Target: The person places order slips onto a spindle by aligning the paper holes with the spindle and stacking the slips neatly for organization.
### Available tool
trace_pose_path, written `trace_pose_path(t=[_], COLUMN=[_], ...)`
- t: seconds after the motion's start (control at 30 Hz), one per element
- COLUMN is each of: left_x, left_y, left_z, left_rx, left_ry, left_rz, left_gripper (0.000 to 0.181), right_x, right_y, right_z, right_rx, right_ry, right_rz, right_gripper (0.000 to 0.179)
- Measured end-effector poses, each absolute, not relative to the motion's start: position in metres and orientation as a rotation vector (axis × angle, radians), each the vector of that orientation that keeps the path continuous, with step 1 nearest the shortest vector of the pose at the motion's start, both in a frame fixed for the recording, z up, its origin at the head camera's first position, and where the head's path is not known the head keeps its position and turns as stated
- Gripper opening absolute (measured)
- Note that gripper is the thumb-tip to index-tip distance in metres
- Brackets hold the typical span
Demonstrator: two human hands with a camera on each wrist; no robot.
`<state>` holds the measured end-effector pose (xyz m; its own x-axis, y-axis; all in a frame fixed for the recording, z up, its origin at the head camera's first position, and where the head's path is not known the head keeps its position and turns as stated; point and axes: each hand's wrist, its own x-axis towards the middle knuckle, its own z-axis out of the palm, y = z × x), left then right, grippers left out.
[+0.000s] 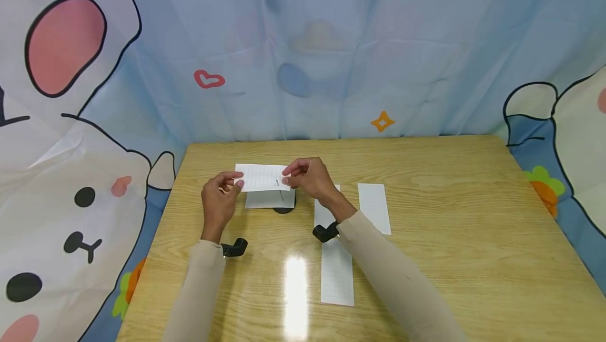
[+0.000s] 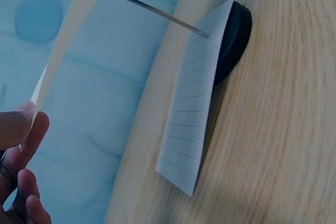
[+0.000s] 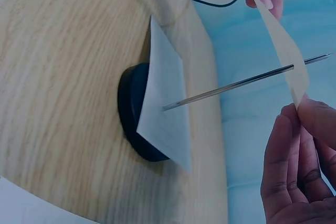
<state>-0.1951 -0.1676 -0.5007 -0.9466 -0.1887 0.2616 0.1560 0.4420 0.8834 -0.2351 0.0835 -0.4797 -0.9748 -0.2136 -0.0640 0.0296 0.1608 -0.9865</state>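
Observation:
A bill spike has a black round base [image 3: 131, 103] and a thin metal rod [image 3: 226, 86] rising from it. One lined paper slip [image 2: 189, 103] lies low on the spike, over the base. Higher up, a second lined slip [image 1: 258, 177] is pierced by the rod, whose tip sticks out above the paper. My left hand [image 1: 221, 200] pinches that upper slip's left end between thumb and fingers. Its right end, close beside the rod, is pinched by my right hand [image 1: 310, 179]. In both wrist views the upper slip bends slightly between the hands.
To the right on the wooden table [image 1: 450, 215] lie three more paper slips: one at the far right [image 1: 374, 208], one nearer the front [image 1: 338, 279], one partly under my right forearm [image 1: 324, 213]. A printed blue curtain [image 1: 331, 68] hangs behind the table's back edge.

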Motion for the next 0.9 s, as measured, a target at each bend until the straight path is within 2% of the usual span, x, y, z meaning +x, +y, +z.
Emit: trace_pose_path(t=[0.9], left_x=[-0.201], left_y=[-0.163], left_z=[-0.530], left_rx=[0.124], left_ry=[-2.439], left_rz=[-1.506], left_gripper=[0.012], right_x=[-0.234], right_y=[0.082], right_z=[-0.513], right_rx=[-0.131], right_ry=[2.352], right_rz=[-1.841], right_gripper=[0.011])
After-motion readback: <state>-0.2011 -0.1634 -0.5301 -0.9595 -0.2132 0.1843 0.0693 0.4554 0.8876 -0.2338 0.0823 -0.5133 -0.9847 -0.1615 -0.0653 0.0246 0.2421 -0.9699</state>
